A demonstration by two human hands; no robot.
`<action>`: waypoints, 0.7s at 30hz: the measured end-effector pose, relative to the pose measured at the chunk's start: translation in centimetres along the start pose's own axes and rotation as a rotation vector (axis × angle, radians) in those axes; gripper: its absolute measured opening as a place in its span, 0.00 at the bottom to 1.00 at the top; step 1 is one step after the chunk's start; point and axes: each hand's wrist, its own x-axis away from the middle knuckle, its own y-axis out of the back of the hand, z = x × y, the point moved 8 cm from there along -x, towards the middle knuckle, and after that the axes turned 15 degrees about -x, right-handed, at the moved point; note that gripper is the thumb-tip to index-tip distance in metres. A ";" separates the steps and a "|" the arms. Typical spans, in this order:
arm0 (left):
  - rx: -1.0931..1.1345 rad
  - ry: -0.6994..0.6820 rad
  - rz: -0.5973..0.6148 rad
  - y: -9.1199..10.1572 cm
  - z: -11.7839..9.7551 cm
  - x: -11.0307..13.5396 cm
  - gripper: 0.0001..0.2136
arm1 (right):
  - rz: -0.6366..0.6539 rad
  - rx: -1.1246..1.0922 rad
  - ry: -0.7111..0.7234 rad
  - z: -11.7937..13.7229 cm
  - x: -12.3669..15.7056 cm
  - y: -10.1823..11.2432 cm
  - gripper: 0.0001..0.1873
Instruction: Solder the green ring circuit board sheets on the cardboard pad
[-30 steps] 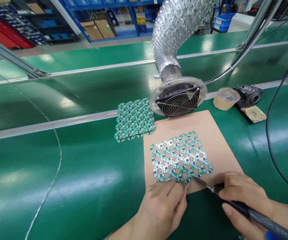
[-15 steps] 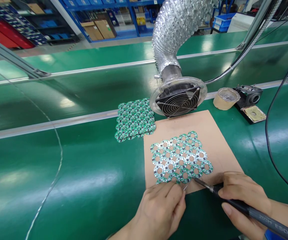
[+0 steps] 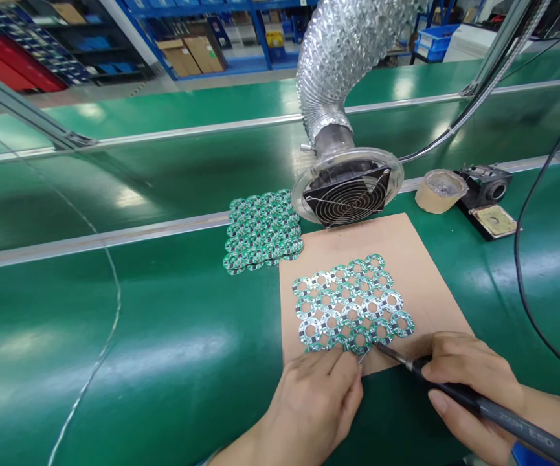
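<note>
A panel of joined ring-shaped green circuit boards (image 3: 352,315) lies flat on a tan board (image 3: 435,307). My left hand (image 3: 316,395) is closed at the panel's near edge, covering part of its nearest row. A short end of thin silvery solder wire (image 3: 362,357) sticks out from its pinched fingers toward the boards. My right hand (image 3: 474,382) grips a black soldering iron (image 3: 491,414) like a pen. The iron's tip points left and reaches the near row of rings, close to the wire's end; whether it touches is too small to tell.
A stack of similar circuit panels (image 3: 263,232) sits behind and left. Over the tan board's far edge hangs a fume extractor (image 3: 350,194) on a silver duct. At right stand a tape roll (image 3: 439,191) and an iron stand (image 3: 491,197); a black cable (image 3: 520,272) curves nearby.
The soldering iron and my right hand have shifted very slightly left and up. My left hand stays almost in place with the wire; the panel has not visibly moved.
</note>
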 end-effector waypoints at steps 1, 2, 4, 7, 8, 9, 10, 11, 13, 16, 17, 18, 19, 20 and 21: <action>0.003 -0.003 0.004 0.0 0.0 -0.1 0.10 | -0.002 -0.001 0.004 0.1 -0.1 0.0 0.15; 0.006 -0.004 0.005 0.1 0.0 -0.1 0.10 | -0.003 -0.002 0.011 0.2 -0.1 0.0 0.15; 0.012 -0.002 0.004 0.2 -0.1 -0.1 0.10 | -0.005 -0.004 0.023 0.3 -0.2 0.1 0.15; 0.013 0.007 -0.016 0.5 -0.1 0.0 0.10 | 0.016 -0.002 0.021 0.4 -0.3 -0.1 0.15; 0.010 0.007 -0.019 0.6 -0.1 0.0 0.10 | 0.027 -0.003 0.021 0.3 -0.3 -0.1 0.15; 0.004 0.006 -0.019 0.6 -0.1 0.1 0.10 | 0.037 -0.007 0.022 0.3 -0.3 -0.2 0.15; -0.003 0.003 -0.019 0.6 -0.2 0.2 0.10 | 0.045 -0.010 0.021 0.3 -0.2 -0.3 0.15; -0.011 0.001 -0.014 0.6 -0.2 0.2 0.10 | 0.046 -0.015 0.022 0.3 -0.2 -0.3 0.15; -0.021 -0.006 -0.007 0.5 -0.2 0.2 0.10 | 0.046 -0.018 0.021 0.2 -0.1 -0.4 0.15; -0.030 -0.011 -0.004 0.4 -0.3 0.2 0.10 | 0.044 -0.022 0.025 0.2 0.0 -0.4 0.16; -0.035 -0.009 -0.005 0.3 -0.3 0.2 0.10 | 0.042 -0.026 0.030 0.2 0.0 -0.4 0.15; -0.040 -0.008 -0.006 0.3 -0.3 0.2 0.10 | 0.041 -0.030 0.033 0.2 0.0 -0.4 0.15; -0.045 -0.006 -0.004 0.2 -0.3 0.2 0.10 | 0.042 -0.032 0.036 0.2 0.0 -0.4 0.15; -0.050 -0.007 0.000 0.1 -0.4 0.2 0.10 | 0.044 -0.031 0.039 0.2 -0.1 -0.4 0.15; -0.051 -0.009 0.007 0.0 -0.4 0.2 0.10 | 0.048 -0.028 0.037 0.2 -0.1 -0.5 0.15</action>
